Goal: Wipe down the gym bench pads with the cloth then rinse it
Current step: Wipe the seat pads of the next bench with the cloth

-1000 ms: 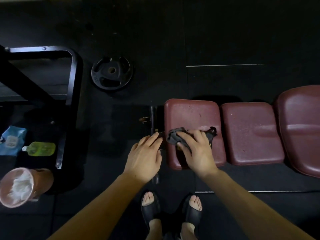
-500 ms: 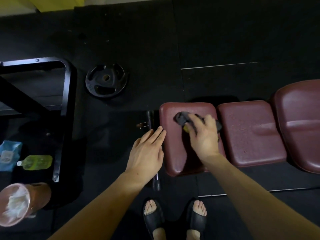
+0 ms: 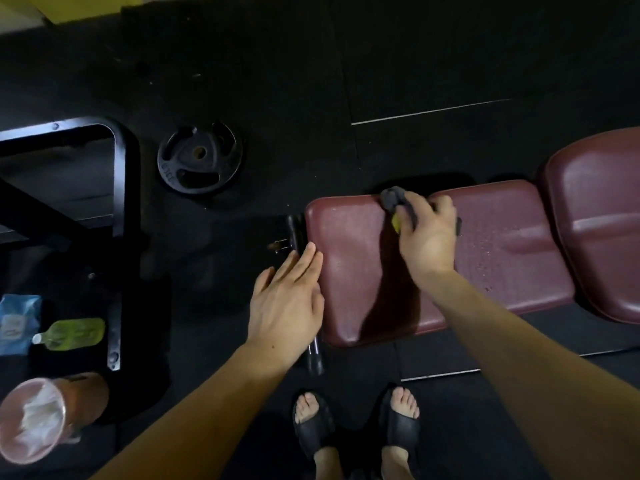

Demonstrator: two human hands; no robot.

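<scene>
A maroon gym bench lies across the right half of the head view, with a small end pad [image 3: 349, 261], a middle pad [image 3: 512, 244] and a large back pad [image 3: 599, 216]. My right hand [image 3: 427, 237] presses a dark grey cloth [image 3: 393, 197] with a yellow patch against the far edge of the end pad, fingers curled over it. A darker wet streak runs down the pad below that hand. My left hand [image 3: 287, 299] lies flat with straight fingers at the pad's left edge, over the black frame bar [image 3: 294, 230].
A black weight plate [image 3: 199, 157] lies on the dark rubber floor. A black metal rack frame [image 3: 119, 188] stands at left. Beside it are a green bottle [image 3: 74, 332], a blue packet [image 3: 15, 322] and a lined pink bin [image 3: 38, 417]. My feet in black slides [image 3: 356, 427] stand below.
My right hand has slid the cloth from the near middle of the end pad up to its far edge. My left hand stayed at the pad's left edge.
</scene>
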